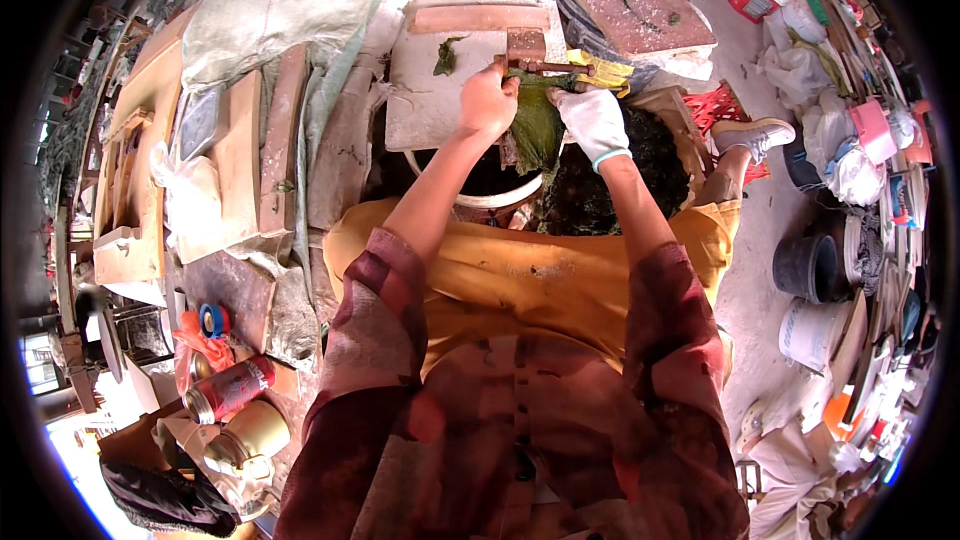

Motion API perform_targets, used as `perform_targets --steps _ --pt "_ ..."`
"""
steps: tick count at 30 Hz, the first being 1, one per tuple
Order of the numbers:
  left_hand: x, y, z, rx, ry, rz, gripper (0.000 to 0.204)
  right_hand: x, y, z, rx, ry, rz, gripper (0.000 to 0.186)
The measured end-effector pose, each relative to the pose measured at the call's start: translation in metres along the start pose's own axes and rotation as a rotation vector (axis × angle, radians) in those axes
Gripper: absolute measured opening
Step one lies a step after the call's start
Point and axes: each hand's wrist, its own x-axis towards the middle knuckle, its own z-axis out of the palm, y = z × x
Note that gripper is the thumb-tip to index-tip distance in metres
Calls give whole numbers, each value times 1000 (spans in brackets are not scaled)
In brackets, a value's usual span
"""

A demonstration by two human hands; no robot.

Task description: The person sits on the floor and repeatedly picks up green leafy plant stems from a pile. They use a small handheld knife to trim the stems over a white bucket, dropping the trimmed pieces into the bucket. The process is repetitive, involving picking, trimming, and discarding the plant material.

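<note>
A green, wrinkled piece of seaweed (537, 130) hangs between my two hands over the near edge of a pale board. My left hand (487, 103), bare, has its fingers closed on the seaweed's upper left side. On the other side my right hand (594, 124), in a white glove, pinches its upper right edge. Just beyond my fingers, a small brown block (526, 44) stands on the pale board (425, 100), with a rusty bar (560, 68) across it. A white bucket (490, 201) sits below, partly hidden by my left forearm and the seaweed.
Dark wet seaweed (625, 185) fills a container beside my right forearm. A green scrap (447, 56) lies on the board. Wooden planks (240, 160) stand at the left, near a red can (235, 388). Black (806, 268) and white buckets (812, 332) stand at the right.
</note>
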Motion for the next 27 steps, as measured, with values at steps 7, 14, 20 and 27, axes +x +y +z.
perform_targets --steps 7,14,20,27 --pt "-6 -16 13 127 -34 -14 21 18 36 20 -37 38 137 40" --pt "-49 8 -2 242 -83 209 14 -41 -7 -51 689 -162 -182 26" --pt "-59 14 -15 -262 -235 84 26 -63 -40 -105 750 -120 -152 27" --pt "-75 107 -71 192 -405 386 33 -76 -61 -130 744 -126 -219 23"
